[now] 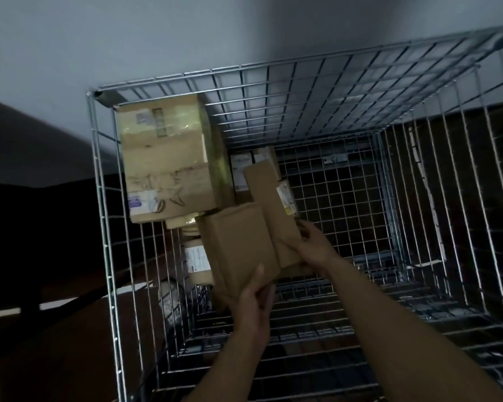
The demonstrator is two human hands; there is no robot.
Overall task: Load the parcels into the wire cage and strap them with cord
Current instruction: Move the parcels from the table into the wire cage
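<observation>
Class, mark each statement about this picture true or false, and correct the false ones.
1. The left hand grips a short parcel inside the wire cage. True.
2. One hand is empty. False: the right hand holds a long parcel.
3. The biggest box stands on the cage's right side. False: the large box stands in the far left corner.
4. A cord is strapped over the parcels. False: no cord shows.
5. No parcels lie on the right part of the cage floor. True.
</observation>
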